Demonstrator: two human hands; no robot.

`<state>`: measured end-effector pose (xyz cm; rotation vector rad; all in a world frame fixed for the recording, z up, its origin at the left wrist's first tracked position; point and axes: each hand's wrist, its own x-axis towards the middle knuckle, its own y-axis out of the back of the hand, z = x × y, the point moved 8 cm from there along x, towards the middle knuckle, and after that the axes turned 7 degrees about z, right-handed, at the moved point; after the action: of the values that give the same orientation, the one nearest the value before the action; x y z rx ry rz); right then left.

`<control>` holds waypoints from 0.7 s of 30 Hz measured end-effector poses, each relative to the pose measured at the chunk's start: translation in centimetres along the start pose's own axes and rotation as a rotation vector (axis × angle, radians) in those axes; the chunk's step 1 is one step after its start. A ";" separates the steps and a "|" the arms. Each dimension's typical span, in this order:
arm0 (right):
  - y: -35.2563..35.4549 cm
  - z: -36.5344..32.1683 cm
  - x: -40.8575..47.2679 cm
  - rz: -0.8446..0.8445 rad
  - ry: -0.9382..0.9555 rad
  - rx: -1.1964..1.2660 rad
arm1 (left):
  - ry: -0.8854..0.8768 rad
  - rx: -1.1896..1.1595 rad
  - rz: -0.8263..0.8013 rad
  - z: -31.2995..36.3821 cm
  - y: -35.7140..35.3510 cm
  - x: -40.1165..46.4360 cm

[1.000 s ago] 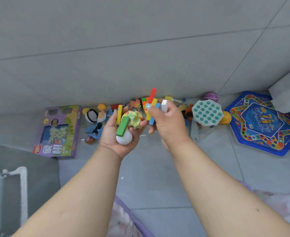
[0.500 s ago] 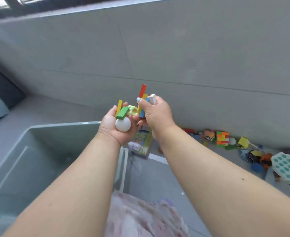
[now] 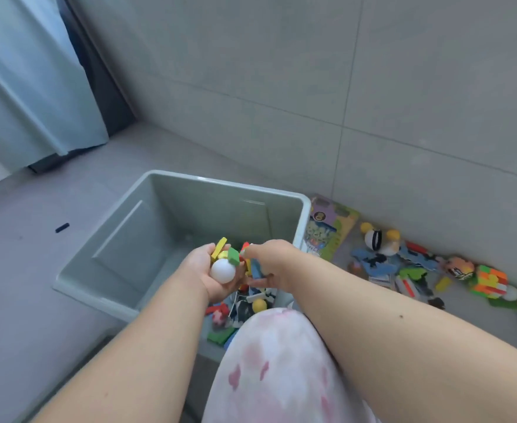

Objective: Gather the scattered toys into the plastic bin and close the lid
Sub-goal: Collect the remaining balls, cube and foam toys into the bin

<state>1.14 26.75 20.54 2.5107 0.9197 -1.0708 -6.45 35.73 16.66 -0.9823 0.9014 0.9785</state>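
A grey plastic bin stands open on the floor below my hands, with several small toys lying in its near right corner. My left hand is over the bin and holds a white ball, a green block and a yellow block. My right hand, right beside it, grips a bunch of coloured blocks, tipped downward into the bin. More scattered toys lie on the floor to the right along the wall. No lid is in view.
A purple game box leans between the bin and the wall. A multicoloured cube sits among the floor toys. My knee in pink patterned cloth covers the bin's near edge. A blue curtain hangs at the left.
My view and both hands have swung left from the toy pile to over the bin. The hands have dropped lower, and the right hand's blocks now point down instead of up.
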 end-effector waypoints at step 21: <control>6.2 0.0 -0.2 0.142 0.063 0.026 | -0.176 0.335 0.150 0.3 -3.2 -0.5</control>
<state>5.09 21.92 20.64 2.6001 0.7348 -0.9714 -3.54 35.17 17.97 -0.5434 0.9620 0.9844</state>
